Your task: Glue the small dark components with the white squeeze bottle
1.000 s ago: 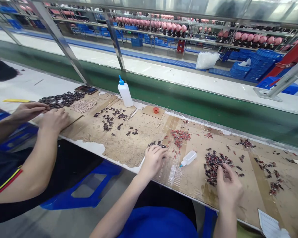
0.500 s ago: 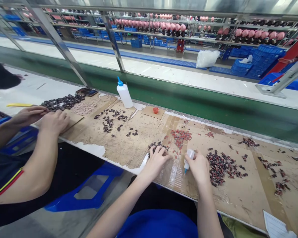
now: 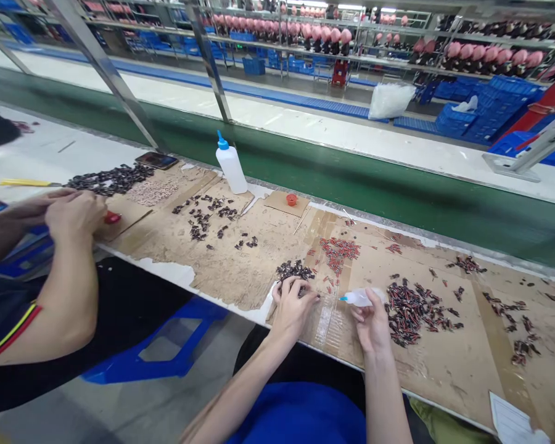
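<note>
Small bottle point(image 3: 359, 298) now sideways; open cardboard point(image 3: 329, 324) between hands point(image 3: 374, 325)

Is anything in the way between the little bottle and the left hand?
Nothing visible is in the way. The right hand holds the small bottle, and between its blue tip and the left hand I see just flat, taped cardboard. A few loose red pieces lie a little beyond that gap.
</note>
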The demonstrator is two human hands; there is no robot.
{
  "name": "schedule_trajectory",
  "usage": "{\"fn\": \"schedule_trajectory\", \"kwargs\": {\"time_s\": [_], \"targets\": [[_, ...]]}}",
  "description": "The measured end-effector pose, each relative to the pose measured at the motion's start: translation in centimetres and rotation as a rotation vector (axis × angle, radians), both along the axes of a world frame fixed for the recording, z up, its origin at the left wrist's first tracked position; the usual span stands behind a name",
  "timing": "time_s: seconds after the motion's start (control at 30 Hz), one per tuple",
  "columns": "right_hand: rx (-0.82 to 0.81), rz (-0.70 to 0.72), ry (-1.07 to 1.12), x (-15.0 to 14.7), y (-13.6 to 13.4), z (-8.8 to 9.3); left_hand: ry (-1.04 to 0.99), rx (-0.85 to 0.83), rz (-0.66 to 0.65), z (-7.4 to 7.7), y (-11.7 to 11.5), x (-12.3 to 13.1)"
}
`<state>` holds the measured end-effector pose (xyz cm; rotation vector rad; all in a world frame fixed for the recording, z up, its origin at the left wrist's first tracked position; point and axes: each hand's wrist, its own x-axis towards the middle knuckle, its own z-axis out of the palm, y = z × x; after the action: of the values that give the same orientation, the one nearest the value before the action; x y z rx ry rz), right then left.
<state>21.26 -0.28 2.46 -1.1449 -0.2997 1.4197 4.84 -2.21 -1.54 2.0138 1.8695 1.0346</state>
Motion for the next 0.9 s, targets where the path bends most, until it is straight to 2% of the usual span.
{"fn": "schedule_trajectory", "kwargs": {"time_s": [0.1, 0.2, 0.33, 0.47, 0.63, 0.9], "targets": [[0.001, -0.034, 0.028, -0.3, 0.0, 0.3, 0.053, 0.018, -0.048, -0.3, 0.2, 0.0], [0.014, -0.081, -0.064, -0.4, -0.1, 0.4, 0.085, 0.015, -0.095, -0.6, 0.5, 0.0], [0.042, -0.179, -0.214, -0.6, -0.1, 0.0, 0.090, 0.022, -0.074, -0.4, 0.8, 0.1], [0.056, -0.240, -0.252, -0.7, 0.0, -0.5, 0.099, 0.024, -0.066, 0.1, 1.1, 0.1], [0.072, -0.215, -0.313, -0.5, 0.0, -0.7, 0.064, -0.029, -0.125, 0.4, 1.8, -0.1], [0.082, -0.185, -0.572, -0.4, -0.4, -1.8, -0.037, -0.087, -0.149, 1.1, 2.2, -0.1]]}}
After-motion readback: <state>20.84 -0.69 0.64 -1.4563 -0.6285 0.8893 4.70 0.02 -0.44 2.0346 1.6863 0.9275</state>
